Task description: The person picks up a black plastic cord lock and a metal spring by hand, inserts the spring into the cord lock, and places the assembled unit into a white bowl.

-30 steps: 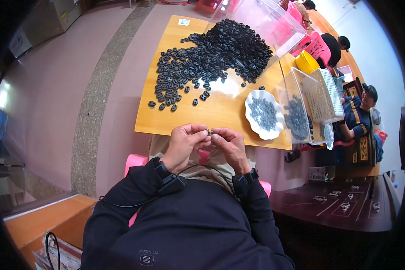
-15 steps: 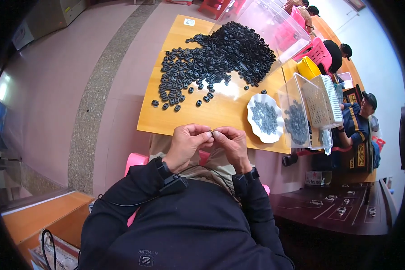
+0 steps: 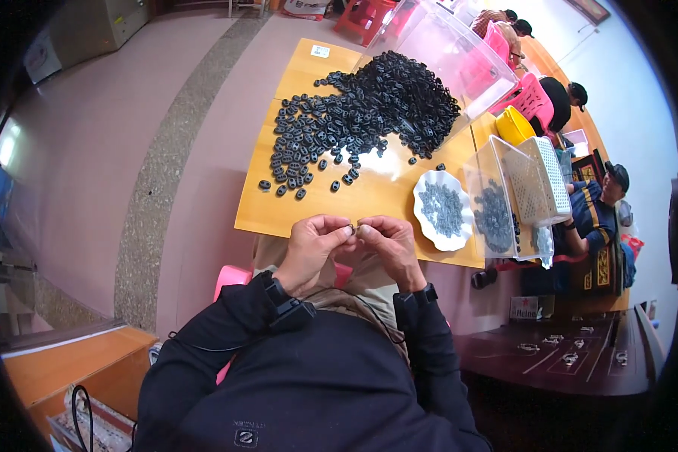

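At the near edge of the table, my left hand [image 3: 314, 247] and my right hand [image 3: 392, 247] meet fingertip to fingertip. Thumb and forefinger of each are pinched on a small dark piece [image 3: 352, 229], mostly hidden and too small to make out. Beyond them lies a large heap of small black oval parts with two holes [image 3: 407, 102], thinning into loose ones toward the left. To the right of my hands a white scalloped dish [image 3: 462, 239] holds many tiny grey pieces [image 3: 441, 209].
The wooden table [image 3: 279, 214] has a large clear bin [image 3: 474, 102] at its far side. On the right stand a clear box [image 3: 497, 154] with grey pieces, a white perforated basket [image 3: 539, 181] and a yellow bowl [image 3: 514, 126]. Other people sit farther right.
The view has tilted slightly, so the table sits a little lower in the picture. My hands stay together in the same pinch, with the dark piece between the fingertips.
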Available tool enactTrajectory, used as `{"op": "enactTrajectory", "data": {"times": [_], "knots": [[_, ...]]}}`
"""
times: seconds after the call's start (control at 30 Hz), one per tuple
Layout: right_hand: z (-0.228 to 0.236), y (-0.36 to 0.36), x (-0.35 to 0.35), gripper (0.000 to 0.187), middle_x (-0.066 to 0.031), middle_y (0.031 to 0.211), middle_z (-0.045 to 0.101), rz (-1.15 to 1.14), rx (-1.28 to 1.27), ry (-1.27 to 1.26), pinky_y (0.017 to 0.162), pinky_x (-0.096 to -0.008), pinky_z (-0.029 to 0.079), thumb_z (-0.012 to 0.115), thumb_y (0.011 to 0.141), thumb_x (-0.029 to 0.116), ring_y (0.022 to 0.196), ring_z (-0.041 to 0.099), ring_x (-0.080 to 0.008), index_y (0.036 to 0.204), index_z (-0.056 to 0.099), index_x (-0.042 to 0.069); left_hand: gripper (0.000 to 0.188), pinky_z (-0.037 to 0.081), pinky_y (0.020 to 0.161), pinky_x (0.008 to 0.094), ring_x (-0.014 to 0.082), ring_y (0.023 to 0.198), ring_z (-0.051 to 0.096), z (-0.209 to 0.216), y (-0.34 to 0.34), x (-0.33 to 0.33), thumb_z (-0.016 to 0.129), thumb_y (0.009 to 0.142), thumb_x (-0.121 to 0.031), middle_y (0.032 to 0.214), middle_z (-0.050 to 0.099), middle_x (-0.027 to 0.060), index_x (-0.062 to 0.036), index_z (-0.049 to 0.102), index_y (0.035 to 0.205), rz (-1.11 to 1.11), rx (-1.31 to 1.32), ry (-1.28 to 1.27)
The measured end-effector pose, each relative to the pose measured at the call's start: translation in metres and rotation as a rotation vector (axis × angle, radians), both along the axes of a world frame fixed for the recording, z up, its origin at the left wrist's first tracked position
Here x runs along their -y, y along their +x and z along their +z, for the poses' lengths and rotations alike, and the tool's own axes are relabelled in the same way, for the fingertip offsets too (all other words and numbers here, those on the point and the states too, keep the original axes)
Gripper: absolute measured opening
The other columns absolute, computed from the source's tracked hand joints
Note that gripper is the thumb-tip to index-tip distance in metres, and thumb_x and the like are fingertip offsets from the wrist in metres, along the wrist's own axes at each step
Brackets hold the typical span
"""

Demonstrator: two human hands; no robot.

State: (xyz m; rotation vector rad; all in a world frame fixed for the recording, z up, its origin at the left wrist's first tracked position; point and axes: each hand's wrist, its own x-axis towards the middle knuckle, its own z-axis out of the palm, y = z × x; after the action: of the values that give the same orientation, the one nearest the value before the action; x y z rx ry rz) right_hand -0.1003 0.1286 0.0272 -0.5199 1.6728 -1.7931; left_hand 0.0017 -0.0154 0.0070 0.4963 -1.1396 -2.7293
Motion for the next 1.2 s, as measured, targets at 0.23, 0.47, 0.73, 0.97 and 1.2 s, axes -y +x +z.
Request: {"op": "enactTrajectory", "data": {"times": [0.23,0.47,0.73,0.97,1.2], "knots": [[-0.006,-0.050,0.025,0.020,-0.0034,0.074,0.065,-0.027,-0.576,0.271,0.054,-0.0224,0.048,0.065,0.087,0.008,0.060,0.059,-0.0074,0.104,0.066,-0.004,0.014,0.057,0.074,0.0270,0.0149,0.080,0.065,-0.001,-0.001,0.004,0.059,0.091,-0.003,0.092,0.064,0.0094,0.0034,0.058,0.103,0.097,0.018,0.097],[-0.012,-0.065,0.056,0.027,-0.0134,0.095,0.064,-0.007,-1.165,0.594,0.076,-0.0395,0.049,0.057,0.084,0.008,0.086,0.062,-0.0336,0.110,0.065,0.007,0.012,0.056,0.074,0.0272,0.0147,0.079,0.064,-0.003,-0.001,0.005,0.060,0.090,-0.001,0.090,0.064,0.0090,0.0029,0.059,0.101,0.143,0.045,0.113],[-0.008,-0.060,0.054,0.015,-0.0134,0.099,0.062,-0.085,-1.126,0.632,0.076,-0.0421,0.049,0.061,0.086,0.017,0.085,0.062,-0.0351,0.095,0.068,0.007,0.011,0.056,0.074,0.0272,0.0145,0.078,0.064,-0.005,-0.001,0.005,0.060,0.090,-0.002,0.090,0.064,0.0089,0.0025,0.059,0.100,0.139,0.034,0.129],[-0.011,-0.065,0.048,0.010,-0.0112,0.092,0.064,-0.073,-1.138,0.675,0.075,-0.0398,0.049,0.066,0.080,0.014,0.083,0.063,-0.0317,0.086,0.068,0.006,0.010,0.057,0.074,0.0269,0.0143,0.079,0.064,-0.003,0.000,0.004,0.060,0.089,-0.002,0.090,0.065,0.0088,0.0024,0.060,0.099,0.135,0.061,0.110],[-0.007,-0.067,0.038,0.013,-0.0163,0.087,0.064,-0.026,-1.075,0.653,0.074,-0.0415,0.049,0.066,0.079,0.014,0.083,0.063,-0.0336,0.087,0.065,0.003,0.011,0.057,0.073,0.0266,0.0143,0.079,0.064,-0.001,0.000,0.003,0.061,0.089,-0.002,0.090,0.065,0.0091,0.0025,0.060,0.099,0.119,0.050,0.123]]}}
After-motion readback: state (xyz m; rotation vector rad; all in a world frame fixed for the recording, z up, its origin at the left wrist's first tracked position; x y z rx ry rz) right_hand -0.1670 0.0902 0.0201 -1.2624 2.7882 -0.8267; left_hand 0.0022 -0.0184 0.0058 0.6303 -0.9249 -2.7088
